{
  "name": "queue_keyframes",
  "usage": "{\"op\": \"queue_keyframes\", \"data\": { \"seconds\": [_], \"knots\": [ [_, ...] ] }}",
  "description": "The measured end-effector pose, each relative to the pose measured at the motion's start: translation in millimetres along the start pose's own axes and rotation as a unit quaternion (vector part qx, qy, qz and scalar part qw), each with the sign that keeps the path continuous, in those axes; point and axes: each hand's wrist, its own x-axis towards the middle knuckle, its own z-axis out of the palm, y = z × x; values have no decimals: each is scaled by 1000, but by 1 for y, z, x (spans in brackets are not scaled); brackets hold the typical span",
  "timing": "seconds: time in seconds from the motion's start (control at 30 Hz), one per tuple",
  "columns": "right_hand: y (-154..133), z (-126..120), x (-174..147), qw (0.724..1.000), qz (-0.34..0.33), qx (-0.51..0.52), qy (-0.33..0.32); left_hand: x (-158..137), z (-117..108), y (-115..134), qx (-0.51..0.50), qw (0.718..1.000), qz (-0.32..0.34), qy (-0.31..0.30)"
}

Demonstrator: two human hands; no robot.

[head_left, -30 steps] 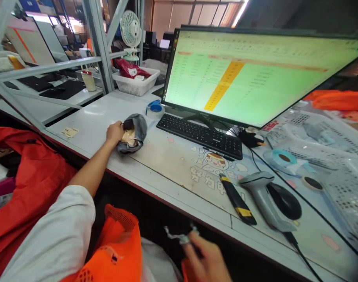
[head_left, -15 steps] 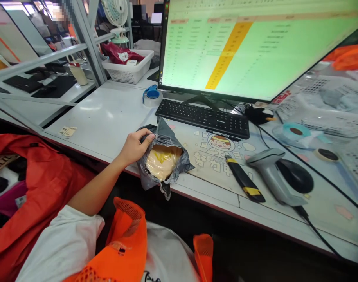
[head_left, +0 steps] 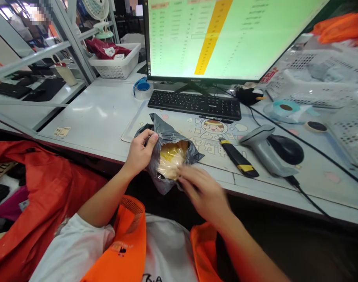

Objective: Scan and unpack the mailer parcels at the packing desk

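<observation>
A grey plastic mailing bag (head_left: 167,131) is torn open at the table's front edge, its opening facing me. My left hand (head_left: 142,150) grips the bag's left side between thumb and fingers. Inside lies a cream item with a yellow print, wrapped in clear plastic (head_left: 170,156). My right hand (head_left: 206,190) is at the lower right of the opening, its fingertips at the clear wrapping. Motion blurs those fingers, so whether they pinch anything is unclear.
Right of the bag lie a black and yellow utility knife (head_left: 239,156), a grey barcode scanner (head_left: 268,150) and a black mouse (head_left: 287,149). Behind are a keyboard (head_left: 193,105), a monitor (head_left: 202,43) and a tape dispenser (head_left: 143,89). A red cloth-lined container (head_left: 64,180) stands at left.
My right hand has come into view from the lower right and reached the bag's opening. My left hand keeps its hold on the bag. The camera view has shifted slightly.
</observation>
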Motion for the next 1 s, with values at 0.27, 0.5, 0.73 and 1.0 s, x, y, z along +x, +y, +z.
{"op": "queue_keyframes", "data": {
  "seconds": [0.27, 0.5, 0.73, 1.0],
  "knots": [
    [-13, 61, 101, 983, 73, -138, -98, -20, -29, -10, 143, 982, -2, 122],
    [-8, 36, 51, 970, 3, 229, 79, 41, -49, -67, 350, 920, -100, 145],
    [-4, 10, 32, 871, 147, 345, 318, 80, -18, -78, 374, 907, -178, 75],
    [37, -47, 56, 798, 97, 415, 426, 89, -60, -109, 382, 893, -183, 151]
  ]
}}
